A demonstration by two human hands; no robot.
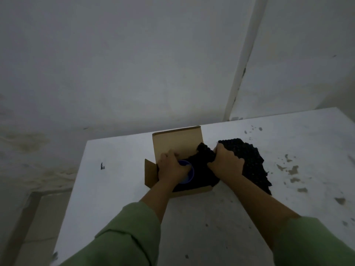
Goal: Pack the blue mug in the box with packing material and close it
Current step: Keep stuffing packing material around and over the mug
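An open cardboard box [177,140] stands on the white table, its far flap upright and a left flap [150,174] folded outward. The blue mug [189,174] sits inside the box at its left side, mouth toward me. My left hand [172,167] is closed over the mug's rim. Black bubble-textured packing material [249,160] drapes from inside the box out over its right side onto the table. My right hand [227,162] grips a bunch of this material at the box's right edge. The box's bottom is hidden by the black sheet.
The white table [119,189] is stained with dark flecks on its right part [292,169]. Its left edge drops to the floor [38,208]. Grey walls and a corner post [242,64] stand right behind the table.
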